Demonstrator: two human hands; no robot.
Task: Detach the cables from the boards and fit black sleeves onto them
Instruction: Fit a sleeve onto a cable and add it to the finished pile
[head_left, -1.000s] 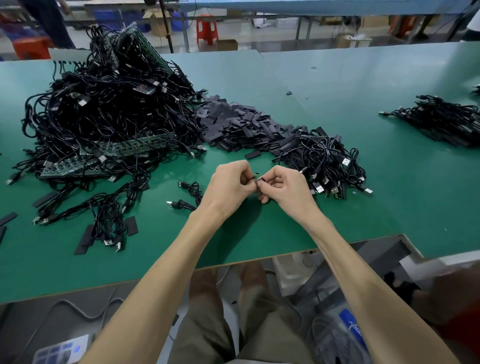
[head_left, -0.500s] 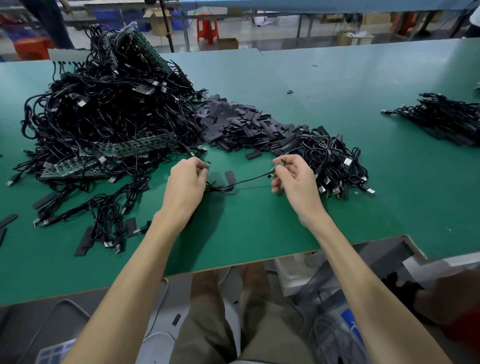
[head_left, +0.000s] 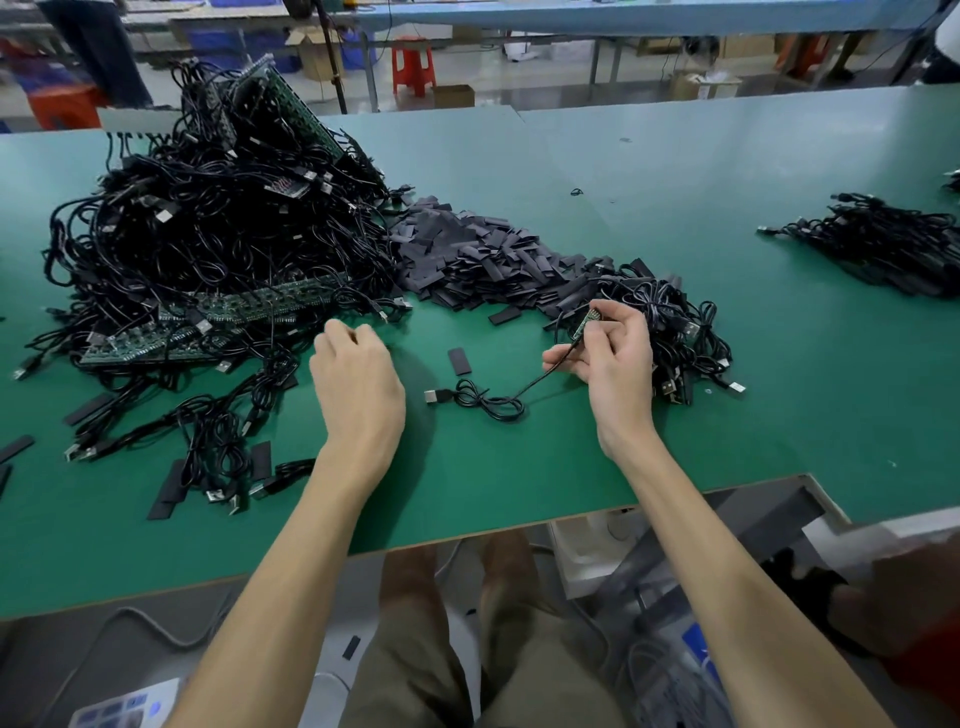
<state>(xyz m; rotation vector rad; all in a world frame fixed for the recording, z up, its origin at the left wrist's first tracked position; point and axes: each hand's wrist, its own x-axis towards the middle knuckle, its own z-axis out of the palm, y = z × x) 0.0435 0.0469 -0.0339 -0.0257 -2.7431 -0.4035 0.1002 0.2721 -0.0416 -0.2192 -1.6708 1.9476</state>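
Observation:
My right hand (head_left: 615, 358) pinches the small green board end of a black cable (head_left: 493, 402). The cable's loose coil and USB plug (head_left: 435, 396) lie on the green table (head_left: 519, 467) between my hands. My left hand (head_left: 356, 384) hovers over the table left of the plug, fingers curled, holding nothing I can see. A single black sleeve (head_left: 460, 361) lies flat just behind the coil. A heap of black sleeves (head_left: 478, 260) sits beyond it. At the left rises a big tangle of cables on green boards (head_left: 218, 234).
A pile of cables (head_left: 670, 322) lies right behind my right hand. Another cable bundle (head_left: 883, 244) rests at the far right. Loose sleeves and cables (head_left: 208, 457) are scattered at the front left. The table's front edge (head_left: 571, 519) runs close below my wrists.
My hands, together a second ago, drew apart along the cable. My left hand has since let go of the plug end, which now lies on the table; my right hand raised the board end.

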